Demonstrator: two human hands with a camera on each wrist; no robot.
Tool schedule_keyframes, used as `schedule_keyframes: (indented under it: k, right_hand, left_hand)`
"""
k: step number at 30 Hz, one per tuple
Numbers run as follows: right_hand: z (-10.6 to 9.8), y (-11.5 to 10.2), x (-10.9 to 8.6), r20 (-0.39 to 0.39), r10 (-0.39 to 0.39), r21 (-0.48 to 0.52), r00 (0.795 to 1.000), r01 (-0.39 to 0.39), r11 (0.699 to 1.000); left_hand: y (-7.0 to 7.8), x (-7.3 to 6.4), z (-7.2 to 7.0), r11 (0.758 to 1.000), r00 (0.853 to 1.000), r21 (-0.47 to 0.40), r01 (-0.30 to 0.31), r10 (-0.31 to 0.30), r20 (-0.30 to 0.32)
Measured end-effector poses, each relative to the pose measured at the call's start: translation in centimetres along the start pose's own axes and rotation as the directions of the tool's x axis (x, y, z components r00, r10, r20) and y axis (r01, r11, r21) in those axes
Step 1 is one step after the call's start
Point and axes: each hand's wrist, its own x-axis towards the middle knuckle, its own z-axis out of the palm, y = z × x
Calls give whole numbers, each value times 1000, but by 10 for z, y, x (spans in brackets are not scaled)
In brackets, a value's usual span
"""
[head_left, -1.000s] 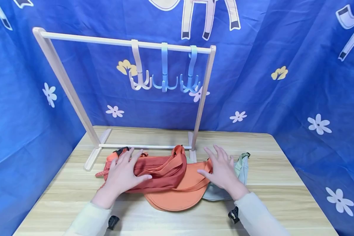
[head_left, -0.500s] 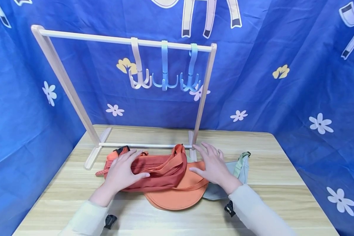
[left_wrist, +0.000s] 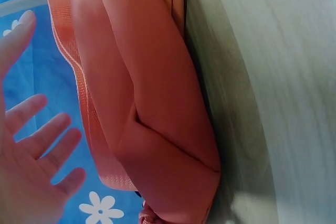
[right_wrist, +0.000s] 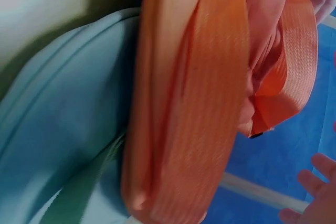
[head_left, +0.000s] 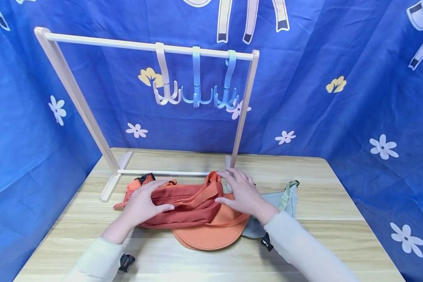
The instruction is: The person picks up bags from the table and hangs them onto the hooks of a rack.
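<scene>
Both hands (head_left: pixel 142 203) flat, fingers spread, over red bag (head_left: pixel 187 203).

Bright, even overhead light with soft shadows; head view bends at edges, wrist views blur close up.

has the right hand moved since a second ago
Yes. The right hand has shifted left and toward the rack's right post, off the pale green bag and onto the orange bag's strap.

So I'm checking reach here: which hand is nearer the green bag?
Right. The right hand rests on the orange bag, just beside the green bag; the left hand lies on the red bag, farther off.
</scene>
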Motion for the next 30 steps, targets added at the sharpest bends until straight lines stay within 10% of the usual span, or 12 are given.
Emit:
schedule_keyframes:
  k: [16, 30]
  right_hand:
    - [8, -27, 24, 96, -114, 46, 989, 110, 993]
    - [26, -45, 37, 170, -165, 112, 971, 148, 983]
  left_hand:
    - [-11, 1, -4, 978, 995, -189, 86, -74, 73]
    - [-19, 2, 4, 961, 994, -276, 27, 2, 107]
